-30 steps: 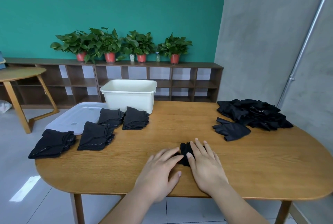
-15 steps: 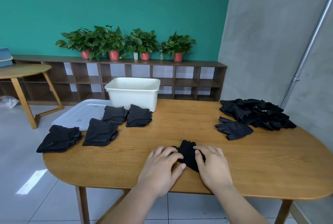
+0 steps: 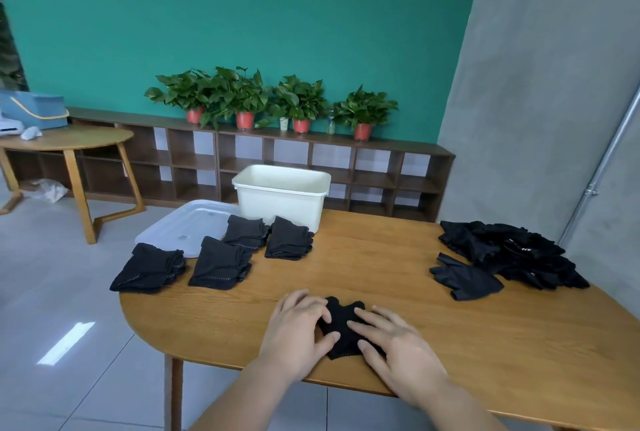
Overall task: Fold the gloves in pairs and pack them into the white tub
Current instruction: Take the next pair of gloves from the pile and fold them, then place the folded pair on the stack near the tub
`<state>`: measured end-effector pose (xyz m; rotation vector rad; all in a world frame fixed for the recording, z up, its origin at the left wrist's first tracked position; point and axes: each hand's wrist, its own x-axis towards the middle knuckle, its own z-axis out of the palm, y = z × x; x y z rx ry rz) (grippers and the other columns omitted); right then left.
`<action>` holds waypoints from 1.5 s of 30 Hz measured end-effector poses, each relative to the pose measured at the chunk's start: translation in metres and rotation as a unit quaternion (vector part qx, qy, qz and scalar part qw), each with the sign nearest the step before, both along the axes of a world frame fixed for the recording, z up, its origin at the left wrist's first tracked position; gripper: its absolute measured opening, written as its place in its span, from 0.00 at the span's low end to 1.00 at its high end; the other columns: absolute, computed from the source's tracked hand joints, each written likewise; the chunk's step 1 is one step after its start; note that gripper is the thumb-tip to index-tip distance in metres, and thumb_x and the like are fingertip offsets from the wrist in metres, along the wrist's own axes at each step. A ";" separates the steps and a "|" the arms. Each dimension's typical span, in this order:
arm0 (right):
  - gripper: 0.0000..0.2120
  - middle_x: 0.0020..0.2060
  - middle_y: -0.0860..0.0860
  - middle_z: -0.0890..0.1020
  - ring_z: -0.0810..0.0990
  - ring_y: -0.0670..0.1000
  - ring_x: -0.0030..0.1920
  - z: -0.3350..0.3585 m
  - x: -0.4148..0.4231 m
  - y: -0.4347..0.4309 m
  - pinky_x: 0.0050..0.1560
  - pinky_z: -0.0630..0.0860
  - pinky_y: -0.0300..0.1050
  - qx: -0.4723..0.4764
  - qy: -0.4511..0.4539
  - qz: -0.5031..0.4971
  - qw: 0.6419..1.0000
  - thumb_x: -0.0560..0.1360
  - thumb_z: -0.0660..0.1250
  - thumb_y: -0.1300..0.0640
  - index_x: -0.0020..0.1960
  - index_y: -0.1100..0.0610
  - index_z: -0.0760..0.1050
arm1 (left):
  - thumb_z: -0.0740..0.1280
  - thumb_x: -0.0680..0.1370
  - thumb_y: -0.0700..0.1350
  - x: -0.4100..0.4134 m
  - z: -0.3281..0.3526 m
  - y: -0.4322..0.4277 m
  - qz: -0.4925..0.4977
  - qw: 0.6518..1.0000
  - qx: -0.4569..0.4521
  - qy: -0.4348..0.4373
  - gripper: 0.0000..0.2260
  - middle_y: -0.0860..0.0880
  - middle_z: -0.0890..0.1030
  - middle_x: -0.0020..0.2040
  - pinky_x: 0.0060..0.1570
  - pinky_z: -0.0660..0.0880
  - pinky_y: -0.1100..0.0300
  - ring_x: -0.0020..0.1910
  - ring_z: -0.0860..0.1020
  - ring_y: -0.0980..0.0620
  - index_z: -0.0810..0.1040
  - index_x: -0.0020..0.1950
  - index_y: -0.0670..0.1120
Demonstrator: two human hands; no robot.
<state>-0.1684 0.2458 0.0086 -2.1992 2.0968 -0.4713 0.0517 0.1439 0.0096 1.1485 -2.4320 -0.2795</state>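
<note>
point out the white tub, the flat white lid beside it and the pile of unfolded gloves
white tub [image 3: 280, 203]: head view, front wall
white lid [image 3: 180, 222]: head view, bare top surface
unfolded glove pile [image 3: 512, 254]: head view, middle of the heap

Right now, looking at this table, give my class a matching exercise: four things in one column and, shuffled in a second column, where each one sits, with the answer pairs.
Things:
1 white tub
2 lid
3 unfolded glove pile
4 handled glove

Places:
a near edge, under the left hand and right hand
b table's right side
c far edge, left of middle
d lying flat, left of the tub

Pairs: 1-c; 2-d; 3-b; 4-a
</note>
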 end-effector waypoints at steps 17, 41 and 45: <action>0.33 0.80 0.35 0.59 0.51 0.46 0.80 0.003 0.136 -0.065 0.80 0.54 0.52 0.046 -0.013 0.069 0.996 0.79 0.38 0.28 0.81 0.33 0.59 | 0.70 0.80 0.61 0.132 0.019 -0.036 0.149 0.982 0.111 0.038 0.16 0.62 0.81 0.47 0.62 0.74 0.53 0.54 0.78 0.60 0.77 0.66 0.62; 0.27 0.71 0.43 0.72 0.67 0.50 0.70 0.003 0.207 -0.113 0.68 0.67 0.51 -0.011 -0.106 -0.091 0.990 0.85 0.40 0.40 0.78 0.40 0.65 | 0.72 0.82 0.41 0.212 0.054 -0.057 0.202 0.924 0.241 0.216 0.10 0.56 0.82 0.57 0.60 0.77 0.60 0.58 0.80 0.54 0.86 0.59 0.55; 0.26 0.70 0.42 0.71 0.65 0.49 0.71 -0.006 0.211 -0.112 0.69 0.65 0.49 -0.014 -0.041 -0.104 0.994 0.85 0.40 0.40 0.77 0.40 0.66 | 0.74 0.81 0.43 0.228 0.075 -0.074 0.162 0.942 0.156 0.248 0.08 0.61 0.83 0.55 0.60 0.80 0.60 0.56 0.81 0.57 0.87 0.54 0.57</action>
